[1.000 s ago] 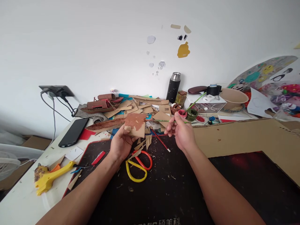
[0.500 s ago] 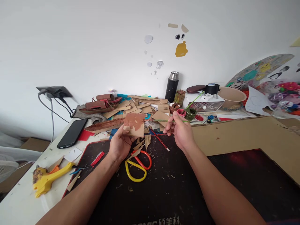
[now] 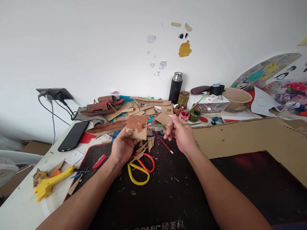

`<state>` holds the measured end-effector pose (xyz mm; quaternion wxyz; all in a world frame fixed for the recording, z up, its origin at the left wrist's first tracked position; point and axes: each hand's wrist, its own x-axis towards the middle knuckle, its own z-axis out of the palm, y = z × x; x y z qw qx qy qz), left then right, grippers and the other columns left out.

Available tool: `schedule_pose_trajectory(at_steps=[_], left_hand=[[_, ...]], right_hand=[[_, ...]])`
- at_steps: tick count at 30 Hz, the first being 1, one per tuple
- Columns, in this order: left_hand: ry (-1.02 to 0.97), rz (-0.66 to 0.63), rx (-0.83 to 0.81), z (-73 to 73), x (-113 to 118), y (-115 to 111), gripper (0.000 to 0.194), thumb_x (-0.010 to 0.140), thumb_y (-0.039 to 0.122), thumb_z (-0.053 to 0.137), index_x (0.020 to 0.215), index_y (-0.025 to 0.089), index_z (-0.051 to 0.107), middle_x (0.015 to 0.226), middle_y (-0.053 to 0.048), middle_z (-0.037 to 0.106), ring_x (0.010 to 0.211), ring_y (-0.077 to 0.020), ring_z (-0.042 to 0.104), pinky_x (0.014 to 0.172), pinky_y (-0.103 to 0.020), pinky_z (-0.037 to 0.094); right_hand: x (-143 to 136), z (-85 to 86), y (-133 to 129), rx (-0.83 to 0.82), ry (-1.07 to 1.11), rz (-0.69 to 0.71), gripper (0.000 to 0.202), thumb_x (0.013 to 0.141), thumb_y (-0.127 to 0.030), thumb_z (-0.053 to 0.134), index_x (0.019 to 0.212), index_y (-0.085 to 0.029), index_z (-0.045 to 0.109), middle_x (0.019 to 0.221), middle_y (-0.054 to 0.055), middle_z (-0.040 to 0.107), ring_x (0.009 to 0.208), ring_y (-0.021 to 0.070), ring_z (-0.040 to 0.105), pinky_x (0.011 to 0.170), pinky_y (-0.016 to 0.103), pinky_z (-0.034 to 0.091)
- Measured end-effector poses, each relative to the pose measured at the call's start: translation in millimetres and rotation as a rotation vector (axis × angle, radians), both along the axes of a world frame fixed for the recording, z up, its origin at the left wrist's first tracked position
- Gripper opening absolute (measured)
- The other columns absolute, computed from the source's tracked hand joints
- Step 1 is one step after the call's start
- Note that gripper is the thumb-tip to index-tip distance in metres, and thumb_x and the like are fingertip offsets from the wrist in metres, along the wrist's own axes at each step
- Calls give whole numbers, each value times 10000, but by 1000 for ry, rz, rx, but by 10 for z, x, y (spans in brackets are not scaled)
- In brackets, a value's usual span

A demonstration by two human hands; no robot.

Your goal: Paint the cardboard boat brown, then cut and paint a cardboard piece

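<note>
My left hand (image 3: 124, 144) grips a piece of cardboard (image 3: 136, 127) by its lower left edge. Reddish-brown paint covers its upper part, and bare tan board shows along the bottom with a ragged border. In my right hand (image 3: 180, 134) is a thin green paintbrush (image 3: 158, 125), pinched between thumb and fingers. Its tip points left and meets the right side of the painted area. Scissors (image 3: 141, 172) with red and yellow handles lie below the cardboard, and a red pencil (image 3: 165, 143) rests between my hands.
Open paint jars (image 3: 184, 115) stand behind my right hand, near a black thermos (image 3: 176, 88). Cardboard scraps and model boats (image 3: 103, 107) fill the back left. A yellow glue gun (image 3: 51, 183) and a phone (image 3: 73, 136) lie left. A large cardboard sheet (image 3: 230, 135) is at right.
My right hand has moved slightly left and down, bringing the brush tip lower on the cardboard's right side. The left hand keeps its hold nearly unmoved.
</note>
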<state>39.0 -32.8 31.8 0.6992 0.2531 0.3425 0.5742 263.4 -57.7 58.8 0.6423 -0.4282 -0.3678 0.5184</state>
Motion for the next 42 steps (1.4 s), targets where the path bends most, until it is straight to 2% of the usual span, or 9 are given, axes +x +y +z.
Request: schedule_pose_trajectory(at_steps=[3, 9, 15, 22, 28, 34, 40, 42], left_hand=[[2, -1, -1, -4, -2, -1, 318, 718, 71, 619, 1004, 187, 699, 1021, -56, 765, 824, -189, 740, 668, -295, 679], [3, 5, -1, 1, 3, -2, 336, 692, 66, 622, 998, 184, 696, 1017, -52, 763, 791, -186, 729, 593, -279, 661], [0, 5, 9, 7, 5, 1, 366, 681, 70, 621, 1017, 194, 696, 1022, -51, 769, 796, -183, 726, 609, -276, 663], [-11, -5, 7, -22, -5, 9, 408, 699, 69, 619, 1077, 198, 702, 1081, -64, 779, 825, -190, 742, 623, -268, 658], [2, -7, 1, -13, -8, 4, 368, 688, 61, 622, 1024, 190, 698, 1056, -62, 774, 824, -199, 740, 601, -280, 659], [25, -28, 23, 2, 5, -10, 328, 683, 82, 653, 987, 201, 685, 1019, -48, 763, 806, -189, 729, 598, -266, 649], [47, -24, 30, -13, 5, -8, 344, 667, 97, 663, 996, 198, 675, 1035, -54, 765, 802, -186, 726, 592, -250, 632], [63, -32, 36, -16, 3, -8, 361, 663, 103, 666, 1011, 196, 675, 1034, -55, 764, 796, -187, 724, 583, -252, 631]], right_hand=[[-20, -4, -13, 6, -24, 29, 589, 819, -776, 767, 717, -210, 644, 507, -8, 631, 429, 180, 687, 352, 210, 409], [47, 6, 17, 15, 18, -86, 589, 811, -768, 784, 711, -207, 636, 505, -15, 623, 421, 154, 659, 351, 200, 403], [-40, -17, -21, -2, -24, 40, 585, 824, -765, 772, 707, -207, 644, 490, -13, 612, 417, 169, 669, 353, 205, 401], [16, 5, 12, 6, 2, -74, 583, 840, -763, 759, 716, -210, 621, 503, -11, 628, 410, 167, 667, 342, 203, 399], [-66, -34, -32, 16, -38, 69, 586, 843, -756, 762, 694, -202, 645, 495, -8, 625, 429, 168, 683, 355, 192, 409], [-14, -6, -2, 38, 2, -56, 578, 824, -760, 777, 729, -204, 651, 557, 4, 682, 437, 155, 680, 355, 192, 423], [-84, -32, -33, 24, -16, 61, 575, 839, -750, 769, 722, -198, 655, 543, 2, 671, 434, 163, 689, 350, 187, 423], [-83, -44, -32, 33, -10, 62, 571, 841, -743, 772, 724, -196, 657, 539, 3, 670, 436, 164, 691, 351, 184, 424]])
